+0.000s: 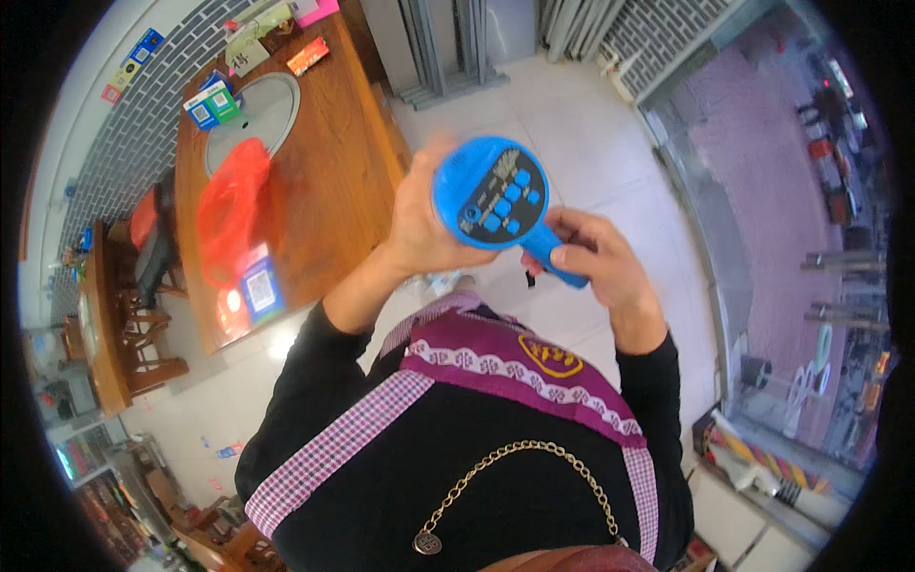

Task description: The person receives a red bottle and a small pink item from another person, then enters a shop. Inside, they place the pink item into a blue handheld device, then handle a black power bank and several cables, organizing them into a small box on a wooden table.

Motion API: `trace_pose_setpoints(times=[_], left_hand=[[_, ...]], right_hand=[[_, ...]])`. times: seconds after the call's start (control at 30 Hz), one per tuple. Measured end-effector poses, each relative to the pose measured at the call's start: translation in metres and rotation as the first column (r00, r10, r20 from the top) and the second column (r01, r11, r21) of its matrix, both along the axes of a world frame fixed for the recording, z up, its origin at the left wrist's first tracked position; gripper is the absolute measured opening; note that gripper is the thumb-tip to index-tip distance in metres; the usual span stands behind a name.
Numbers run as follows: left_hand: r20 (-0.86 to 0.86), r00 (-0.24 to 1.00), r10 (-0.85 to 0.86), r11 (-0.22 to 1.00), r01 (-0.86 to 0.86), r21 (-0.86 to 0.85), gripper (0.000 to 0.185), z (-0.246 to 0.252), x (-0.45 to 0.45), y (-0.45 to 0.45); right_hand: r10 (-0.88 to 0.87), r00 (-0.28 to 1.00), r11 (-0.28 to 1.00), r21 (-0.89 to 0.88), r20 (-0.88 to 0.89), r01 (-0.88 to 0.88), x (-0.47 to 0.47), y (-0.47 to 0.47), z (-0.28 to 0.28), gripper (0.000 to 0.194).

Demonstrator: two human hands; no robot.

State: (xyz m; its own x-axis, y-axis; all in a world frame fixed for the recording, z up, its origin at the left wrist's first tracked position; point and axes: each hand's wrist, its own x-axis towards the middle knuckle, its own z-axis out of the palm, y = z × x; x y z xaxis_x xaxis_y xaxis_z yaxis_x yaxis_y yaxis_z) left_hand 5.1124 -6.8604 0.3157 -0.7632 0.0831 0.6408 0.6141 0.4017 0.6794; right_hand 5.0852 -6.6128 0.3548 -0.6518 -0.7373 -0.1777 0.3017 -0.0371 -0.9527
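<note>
A blue handheld device with a round head (490,193), a dark panel and several blue buttons is held up in front of my body; it looks like a megaphone. Around the left side of its head wraps my left hand (422,214), slightly blurred. My right hand (600,254) grips the blue handle at the lower right, the thumb lying along it. A short black piece (530,279) hangs below the handle. To the left, a red plastic bag (236,207) lies on a wooden table (336,193).
On the table are a round grey disc (282,107), a stand with printed codes (212,105) and a blue-and-white code card (263,286). Wooden stools (154,336) stand at the left. Grey metal panels (457,43) lean beyond the table, and a glazed doorway (750,179) is at the right.
</note>
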Motion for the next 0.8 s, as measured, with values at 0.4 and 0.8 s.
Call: trace_pose_setpoints(times=[0.4,0.8], left_hand=[[0.030,0.970,0.241,0.949,-0.242,0.202,0.086,-0.033,-0.192,0.024],[0.201,0.906,0.372,0.902,-0.404,0.154,0.096,-0.040,-0.395,-0.034]], right_hand=[[0.223,0.963,0.975,0.014,-0.152,-0.223,-0.235,0.020,-0.034,0.067],[0.554,0.800,0.833,0.154,-0.230,-0.532,-0.499,-0.061,-0.068,0.061]])
